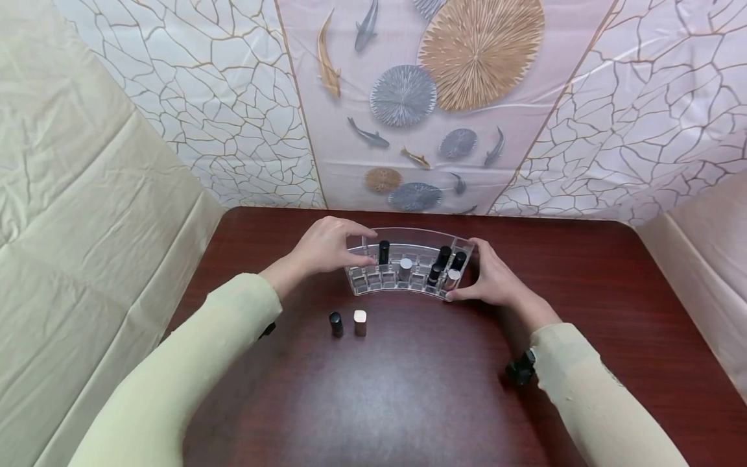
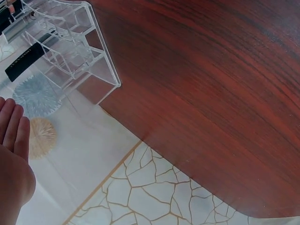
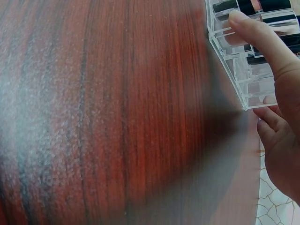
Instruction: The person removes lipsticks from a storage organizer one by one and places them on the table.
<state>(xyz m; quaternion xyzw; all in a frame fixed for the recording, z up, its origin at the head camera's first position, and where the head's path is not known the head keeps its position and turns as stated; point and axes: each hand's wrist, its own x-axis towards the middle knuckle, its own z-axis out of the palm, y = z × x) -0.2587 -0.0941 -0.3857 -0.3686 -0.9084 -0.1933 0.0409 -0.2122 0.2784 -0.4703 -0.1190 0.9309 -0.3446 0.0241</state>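
Clear plastic, one curved tiered stand [image 1: 373,281], sits toward the far side of the table, between both hands. Six tubes stand in it: four black tubes [image 1: 384,253], three of them grouped at the right end, plus two pale-capped tubes [image 1: 405,269]. Two more on the table in front: one loose black tube [image 1: 336,325], one loose pale tube [image 1: 360,323], side by side, apart, both upright.

Left hand [image 1: 325,245]: thumb and fingers spread around the stand's left end; contact cannot be told. Right hand [image 1: 495,277] grips the right end, thumb in front, fingers behind. Two pale yellowish sleeves [image 1: 233,331], one black device [image 1: 521,368] by the right wrist.

Surface: one dark red-brown wood-grain table [image 1: 408,389], rounded far corners, glare in the middle. Room: patterned hanging [image 1: 233,91] behind, gold crackle lines on white, pinkish centre panel with fish and round discs; creased beige cloth [image 1: 64,194] at left.
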